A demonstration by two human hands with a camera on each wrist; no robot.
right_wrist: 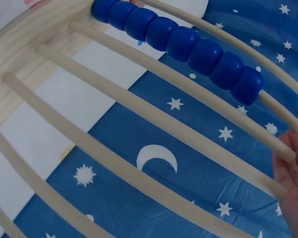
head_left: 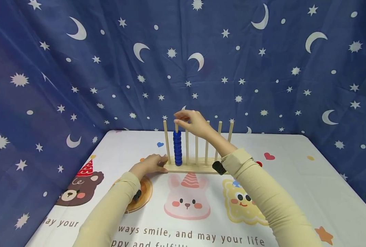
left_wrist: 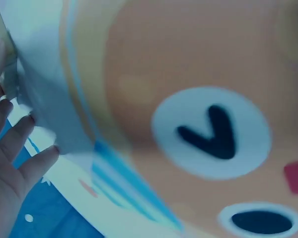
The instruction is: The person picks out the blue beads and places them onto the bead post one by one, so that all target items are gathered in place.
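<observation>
A wooden rack [head_left: 189, 168] of several upright pegs stands on the table. Blue beads [head_left: 177, 149] are stacked on its second peg from the left, and the other pegs carry none. My left hand [head_left: 152, 163] grips the left end of the base, thumb at the front and fingers farther back. In the left wrist view, part of the left hand [left_wrist: 15, 163] shows at the left edge. My right hand [head_left: 195, 122] is at the bare top of the beaded peg, fingers loosely bent, with nothing visible in them. The right wrist view shows the right hand [right_wrist: 295, 173] beside the peg tips.
A white tablecloth [head_left: 294, 192] with printed cartoon animals, hearts and lettering covers the table. Behind and to the left hangs a blue curtain [head_left: 115, 82] with moons and stars. A small black device [head_left: 219, 167] is strapped at the right wrist, near the rack's right end.
</observation>
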